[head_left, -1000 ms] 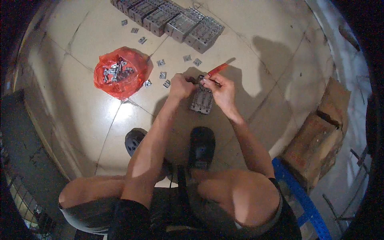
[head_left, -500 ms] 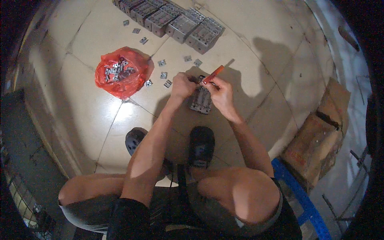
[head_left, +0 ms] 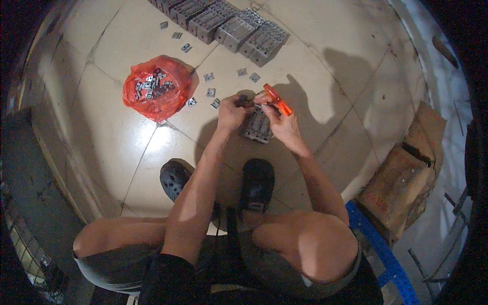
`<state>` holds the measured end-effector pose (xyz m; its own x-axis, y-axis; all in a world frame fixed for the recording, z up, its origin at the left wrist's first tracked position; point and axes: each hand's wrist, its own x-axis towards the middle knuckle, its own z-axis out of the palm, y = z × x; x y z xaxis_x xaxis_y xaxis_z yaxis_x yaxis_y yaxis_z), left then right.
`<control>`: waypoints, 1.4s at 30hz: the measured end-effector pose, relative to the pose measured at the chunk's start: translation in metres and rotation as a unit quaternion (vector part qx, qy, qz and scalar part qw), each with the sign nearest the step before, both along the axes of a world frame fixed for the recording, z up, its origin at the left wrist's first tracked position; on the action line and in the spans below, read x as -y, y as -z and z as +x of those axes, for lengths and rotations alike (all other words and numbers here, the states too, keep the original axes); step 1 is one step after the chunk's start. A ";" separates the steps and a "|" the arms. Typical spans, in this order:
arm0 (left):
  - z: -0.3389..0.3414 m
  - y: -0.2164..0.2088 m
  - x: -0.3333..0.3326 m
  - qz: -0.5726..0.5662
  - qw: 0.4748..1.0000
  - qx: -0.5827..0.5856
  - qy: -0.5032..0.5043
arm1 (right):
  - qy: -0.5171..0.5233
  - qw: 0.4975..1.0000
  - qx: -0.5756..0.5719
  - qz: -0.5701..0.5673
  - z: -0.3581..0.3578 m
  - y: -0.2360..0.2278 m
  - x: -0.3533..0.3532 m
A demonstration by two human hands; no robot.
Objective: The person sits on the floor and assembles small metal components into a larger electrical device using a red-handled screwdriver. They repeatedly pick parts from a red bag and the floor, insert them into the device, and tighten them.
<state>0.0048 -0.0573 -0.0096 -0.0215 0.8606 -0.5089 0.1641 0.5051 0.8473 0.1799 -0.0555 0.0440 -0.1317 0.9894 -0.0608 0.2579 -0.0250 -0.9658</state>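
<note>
On the tiled floor in front of my feet lies a grey metal block (head_left: 258, 127) with slots and holes in its top face. My left hand (head_left: 233, 113) is closed at the block's far left corner, its fingertips touching there; whatever they pinch is too small to make out. My right hand (head_left: 282, 122) sits over the block's far right corner, holding a screwdriver (head_left: 277, 99) by its orange handle. The handle lies across the fingers, slanting down to the right, and its shaft is not visible. Several small metal clips (head_left: 210, 92) are scattered left of the block.
A red plastic bag (head_left: 133, 96) of small metal parts stands open at the left. Several similar blocks (head_left: 264, 43) line up at the far side. To the right lie a torn brown cardboard piece (head_left: 391, 188) and a blue frame (head_left: 373, 239) beside my knee.
The screwdriver has turned in my right hand: its handle pointed up and right with the shaft showing, and now it slants down to the right. My left hand stays at the block.
</note>
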 end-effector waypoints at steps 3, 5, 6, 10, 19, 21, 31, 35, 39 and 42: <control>0.001 0.003 0.005 -0.045 0.997 0.054 -0.039 | -0.032 0.997 0.040 -0.052 0.002 -0.006 0.000; 0.000 0.004 0.010 -0.051 0.992 0.088 -0.072 | -0.011 0.995 0.069 -0.075 0.003 -0.011 0.002; 0.001 0.005 0.013 -0.057 0.989 0.104 -0.090 | -0.010 0.993 0.100 -0.059 0.004 -0.013 0.003; 0.003 0.005 0.023 -0.043 0.984 0.126 -0.120 | -0.015 0.996 0.087 -0.011 0.001 -0.010 0.002; 0.007 -0.005 0.031 -0.068 0.982 0.117 -0.130 | 0.014 0.998 0.003 -0.069 0.003 0.006 0.006; 0.007 -0.010 0.029 -0.083 0.982 0.117 -0.120 | 0.022 0.998 0.020 -0.055 0.003 0.003 0.007; 0.039 -0.026 0.034 0.016 0.994 -0.064 -0.083 | -0.241 0.860 0.379 0.243 0.054 -0.092 -0.050; 0.061 -0.017 0.030 0.034 0.983 -0.123 -0.131 | -0.436 0.726 0.375 0.377 0.054 -0.128 -0.088; 0.067 -0.021 0.030 -0.005 0.978 -0.155 -0.137 | -0.511 0.692 0.446 0.247 0.029 -0.136 -0.091; 0.067 -0.026 0.029 -0.002 0.976 -0.168 -0.142 | -0.358 0.838 0.378 0.164 0.006 -0.128 -0.071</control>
